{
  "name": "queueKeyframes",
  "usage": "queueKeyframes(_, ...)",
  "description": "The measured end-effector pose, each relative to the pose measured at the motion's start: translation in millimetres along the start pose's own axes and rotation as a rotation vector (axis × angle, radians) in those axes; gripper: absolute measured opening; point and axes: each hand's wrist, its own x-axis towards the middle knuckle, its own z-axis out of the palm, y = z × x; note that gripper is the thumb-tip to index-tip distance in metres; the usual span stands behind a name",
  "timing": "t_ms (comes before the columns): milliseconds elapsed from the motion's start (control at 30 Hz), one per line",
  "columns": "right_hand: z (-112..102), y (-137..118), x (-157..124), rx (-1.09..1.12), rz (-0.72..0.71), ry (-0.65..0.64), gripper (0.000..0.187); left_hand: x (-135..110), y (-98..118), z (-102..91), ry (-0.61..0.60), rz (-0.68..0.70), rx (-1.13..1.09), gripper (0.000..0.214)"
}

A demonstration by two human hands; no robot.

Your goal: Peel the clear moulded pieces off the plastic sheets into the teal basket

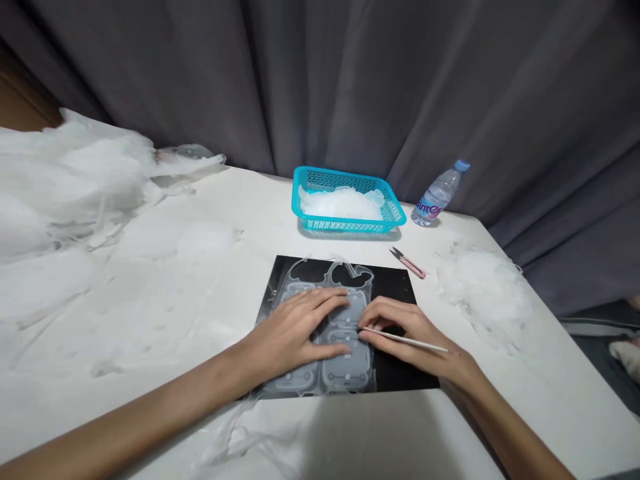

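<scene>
A translucent moulded sheet (pixel 350 363) of several rounded rectangular pieces, with thin loopy edging, lies on a black board (pixel 395 373). My left hand (pixel 305 327) rests flat on the sheet, fingers spread and pointing right. At the sheet's right edge, my right hand (pixel 400 327) pinches a thin white stick (pixel 415 343). The stick's tip meets the gap between an upper and a lower piece; my fingers partly hide it. Torn strips of the clear edging curl at the top of the board.
A turquoise basket (pixel 350 225) holding whitish translucent pieces stands at the back. Right of it are a water bottle (pixel 437 195) and pink thread snips (pixel 408 263). A heap of clear scraps (pixel 485 293) lies at right; a large whitish pile (pixel 75 180) covers the left.
</scene>
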Motion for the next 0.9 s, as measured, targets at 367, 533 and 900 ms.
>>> queueKeyframes(367,8.8,8.4,-2.3,-0.125,-0.137,-0.010,0.013,-2.8,-0.3,4.1,0.050,-0.033,-0.013,0.076)
queueKeyframes(533,12.4,11.2,-2.7,-0.144,-0.217,0.007,0.013,-1.8,0.5,5.1,0.059,-0.018,-0.030,0.074)
queueKeyframes(900,16.9,8.3,-0.4,-0.240,-0.251,0.031,0.014,-0.5,0.3,5.2,0.090,0.024,-0.083,0.069)
